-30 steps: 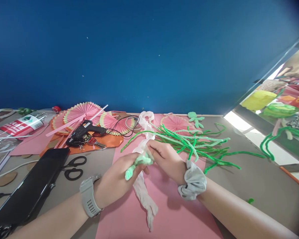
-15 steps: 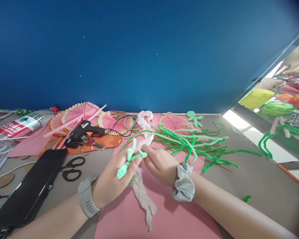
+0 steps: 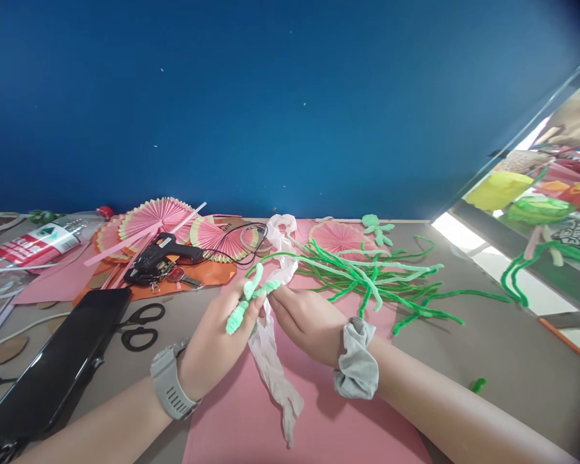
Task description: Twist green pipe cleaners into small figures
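Observation:
My left hand, with a grey watch on the wrist, is closed on a bent light-green pipe cleaner piece above a pink paper sheet. My right hand, a grey scrunchie on its wrist, pinches the same green piece at its upper end together with a strip of pale sheer fabric. The fabric hangs down from between the hands onto the pink sheet and also runs up toward the wall.
A heap of green pipe cleaners lies right of the hands. Left are black scissors, a black flat case, a black glue gun, pink paper fans and a plastic bottle. A blue wall stands behind.
The green piece has turned from lying across my left fingers to pointing up and away. Both hands have shifted slightly up and left, and the fabric now hangs straighter.

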Demonstrator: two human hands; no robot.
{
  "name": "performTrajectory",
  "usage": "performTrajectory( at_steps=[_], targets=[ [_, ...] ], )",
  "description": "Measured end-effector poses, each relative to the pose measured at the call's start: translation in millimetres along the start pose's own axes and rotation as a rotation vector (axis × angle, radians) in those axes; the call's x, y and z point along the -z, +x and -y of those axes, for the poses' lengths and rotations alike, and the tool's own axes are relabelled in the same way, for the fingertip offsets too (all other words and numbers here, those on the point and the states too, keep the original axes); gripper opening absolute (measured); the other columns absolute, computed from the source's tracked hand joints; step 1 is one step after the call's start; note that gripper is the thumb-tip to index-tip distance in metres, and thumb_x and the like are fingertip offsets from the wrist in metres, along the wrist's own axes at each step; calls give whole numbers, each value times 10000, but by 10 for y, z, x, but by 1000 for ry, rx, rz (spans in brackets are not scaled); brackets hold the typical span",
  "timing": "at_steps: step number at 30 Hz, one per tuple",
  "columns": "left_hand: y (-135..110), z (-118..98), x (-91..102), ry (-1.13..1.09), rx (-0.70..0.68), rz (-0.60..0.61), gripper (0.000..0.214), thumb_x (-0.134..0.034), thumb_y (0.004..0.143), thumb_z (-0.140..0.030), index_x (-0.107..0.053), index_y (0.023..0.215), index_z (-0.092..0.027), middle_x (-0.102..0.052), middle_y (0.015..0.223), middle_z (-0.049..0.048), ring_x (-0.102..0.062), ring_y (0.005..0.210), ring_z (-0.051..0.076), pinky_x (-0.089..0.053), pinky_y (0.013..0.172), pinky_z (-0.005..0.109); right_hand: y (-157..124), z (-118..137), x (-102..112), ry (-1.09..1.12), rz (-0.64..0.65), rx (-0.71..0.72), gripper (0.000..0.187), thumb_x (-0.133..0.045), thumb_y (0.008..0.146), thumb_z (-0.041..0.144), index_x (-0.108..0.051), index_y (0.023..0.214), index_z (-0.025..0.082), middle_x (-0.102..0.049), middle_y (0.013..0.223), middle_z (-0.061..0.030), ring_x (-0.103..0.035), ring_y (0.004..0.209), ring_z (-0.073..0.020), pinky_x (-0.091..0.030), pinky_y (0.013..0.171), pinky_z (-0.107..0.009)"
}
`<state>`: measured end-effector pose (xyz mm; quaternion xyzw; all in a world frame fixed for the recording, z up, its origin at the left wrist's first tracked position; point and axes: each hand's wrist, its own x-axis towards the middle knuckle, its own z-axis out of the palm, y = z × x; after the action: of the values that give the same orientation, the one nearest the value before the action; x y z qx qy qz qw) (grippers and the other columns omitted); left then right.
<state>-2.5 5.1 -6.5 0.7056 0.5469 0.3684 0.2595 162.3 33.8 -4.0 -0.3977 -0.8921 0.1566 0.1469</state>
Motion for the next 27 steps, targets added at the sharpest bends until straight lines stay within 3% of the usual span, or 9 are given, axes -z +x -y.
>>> performTrajectory(
  at_steps=[4, 7, 9, 11, 14, 18, 22, 24, 27],
  targets=[
    [57, 33, 17, 66, -9, 23, 161, -369, 875, -265, -450, 751, -201, -516, 694, -8, -459, 614, 141, -332, 573, 238, -6, 43, 8, -104, -37, 29, 163, -318, 892, 202, -461, 816, 181, -502, 664, -7, -441, 544, -132, -293, 484, -243],
    [92, 41, 42, 114, -2, 60, 179, -359, 878, -275, -460, 753, -197, -520, 686, -7, -451, 612, 146, -318, 570, 245, 6, 30, 29, -124, -158, 76, 169, -352, 870, 159, -510, 811, 165, -529, 846, -76, -491, 731, -168, -386, 626, -278],
    [105, 40, 57, 118, 3, 111, 214, -351, 881, -290, -478, 738, -194, -519, 663, -12, -438, 593, 142, -314, 566, 245, 17, -2, 43, -47, -232, 110, 164, -368, 867, 145, -526, 825, 159, -526, 952, -102, -493, 853, -182, -402, 736, -304],
    [112, 33, 66, 97, -8, 164, 235, -350, 882, -296, -506, 740, -193, -535, 666, -15, -445, 596, 139, -315, 571, 243, 23, -41, 53, 90, -250, 95, 155, -377, 876, 151, -526, 834, 165, -549, 936, -83, -510, 855, -165, -411, 750, -291],
    [118, 10, 68, 46, -47, 219, 238, -364, 879, -280, -546, 752, -195, -548, 659, -30, -451, 587, 124, -309, 575, 234, 26, -93, 53, 298, -204, -51, 169, -377, 886, 180, -520, 795, 181, -565, 758, -23, -533, 712, -135, -422, 659, -264],
    [125, -17, 75, -45, -32, 251, 267, -358, 884, -309, -561, 754, -194, -519, 635, -38, -416, 572, 114, -300, 552, 224, 48, -150, 40, 638, -152, -179, 171, -372, 892, 226, -492, 778, 183, -543, 674, 9, -541, 620, -111, -428, 616, -252],
    [121, 7, 91, -189, -6, 351, 238, -383, 874, -330, -543, 775, -184, -488, 664, -31, -398, 594, 110, -318, 553, 217, 96, -198, 51, 974, 28, -232, 224, -400, 880, 347, -456, 745, 176, -497, 608, 32, -524, 529, -94, -404, 509, -218],
    [109, 32, 89, -260, 29, 363, 238, -411, 863, -345, -522, 733, -180, -462, 643, -36, -396, 588, 104, -330, 567, 218, 108, -202, 51, 1015, 101, -230, 261, -399, 876, 385, -452, 732, 174, -479, 600, 36, -507, 529, -88, -388, 501, -209],
    [86, 50, 68, -391, 133, 344, 226, -420, 857, -375, -514, 768, -190, -439, 623, -44, -403, 575, 101, -352, 576, 221, 96, -166, 7, 913, 80, -163, 312, -336, 901, 378, -432, 681, 179, -420, 560, 50, -450, 530, -81, -378, 542, -214]
  ],
)
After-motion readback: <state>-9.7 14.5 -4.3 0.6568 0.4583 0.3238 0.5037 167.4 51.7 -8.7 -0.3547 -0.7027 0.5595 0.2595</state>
